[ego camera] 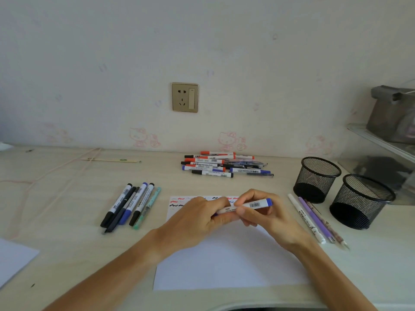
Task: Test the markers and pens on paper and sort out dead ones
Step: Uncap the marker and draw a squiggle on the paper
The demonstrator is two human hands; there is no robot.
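Both hands are pinching a white whiteboard marker with blue ends [247, 206]: left hand [202, 217] gripping its cap end, right hand [261, 213] curling round the barrel, above the scribbled white paper sheet [226, 261] on the pale wooden desk [67, 221].

Light: soft, even daylight; bright overall.
Shadows: faint on the paper [224, 265] just below the fingers [244, 209].
Glare: none.
Sharpness: mildly soft everywhere.
Distortion: wide-angle bending, far from the fingers, at the edges.
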